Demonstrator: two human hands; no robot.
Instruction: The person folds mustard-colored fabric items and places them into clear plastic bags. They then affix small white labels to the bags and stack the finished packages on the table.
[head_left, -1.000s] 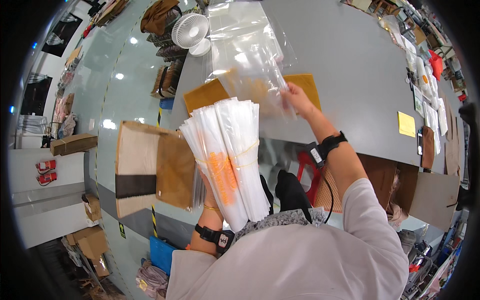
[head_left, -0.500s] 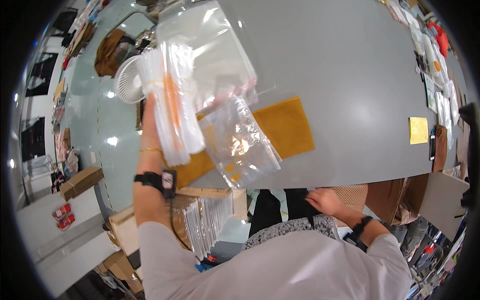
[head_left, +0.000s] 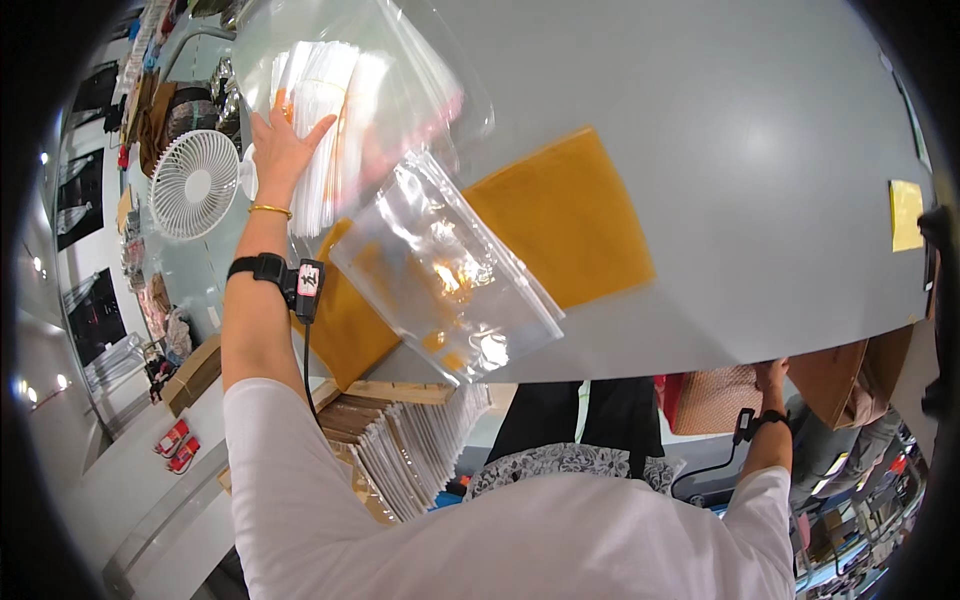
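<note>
My left hand (head_left: 283, 143) grips a thick stack of clear plastic bags (head_left: 345, 105) with white and orange print, held over the far left part of the grey table (head_left: 720, 120). A single clear zip bag (head_left: 450, 275) lies flat near the table's front edge, half on an ochre mat (head_left: 570, 215). My right hand (head_left: 771, 373) hangs below the table's front edge at the right, next to a reddish-brown woven thing (head_left: 705, 400). Its fingers are partly hidden by the edge.
A small white fan (head_left: 195, 185) stands left of the stack. A yellow sticky note (head_left: 905, 215) lies at the table's right. Under the table's front edge, a cardboard box (head_left: 400, 450) holds several more bundles of bags. Brown boxes (head_left: 195, 375) sit on the floor at the left.
My left hand has carried the stack farther up and away over the table. The right hand stays low under the table edge. The single zip bag now lies flat on the mat.
</note>
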